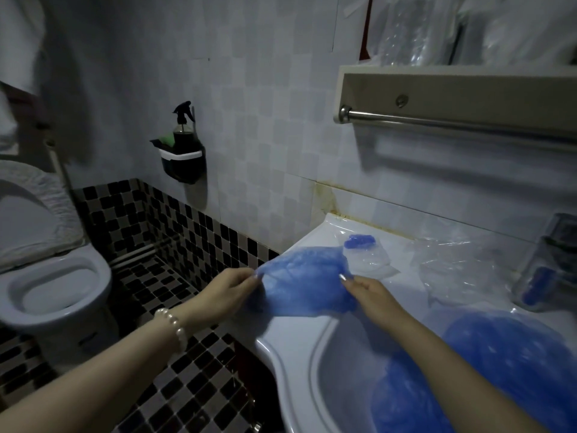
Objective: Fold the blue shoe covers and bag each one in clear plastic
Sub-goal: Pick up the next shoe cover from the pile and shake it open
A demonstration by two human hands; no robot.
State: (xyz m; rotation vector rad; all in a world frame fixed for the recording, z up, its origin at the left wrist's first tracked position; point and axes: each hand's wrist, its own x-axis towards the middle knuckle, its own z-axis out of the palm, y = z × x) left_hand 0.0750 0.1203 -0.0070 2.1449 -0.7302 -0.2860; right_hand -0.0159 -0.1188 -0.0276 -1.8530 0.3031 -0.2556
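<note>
- The left hand pinches the left edge of a blue shoe cover, thumb and fingers curled together on the thin film; a pearl bracelet sits on that wrist.
- The right hand pinches the right side of the same cover, fingertips closed on the plastic.
- The cover is stretched between both hands over the left end of the white sink counter, its left corner hanging past the counter edge.
- Just behind it lies a bagged shoe cover, a folded blue wad in a small clear pouch, flat on the counter.
- Loose clear plastic bags lie crumpled further right, near a clear tumbler with something blue in it.
- A heap of blue shoe covers fills the basin and spills over its right rim, partly under the right forearm.
- On the tiled wall hangs a dark caddy with a spray bottle; a shelf with towel rail is mounted above the counter.
- A toilet stands at left with its seat up.
- No writing or brand can be read anywhere; the picture is dim and soft.
</note>
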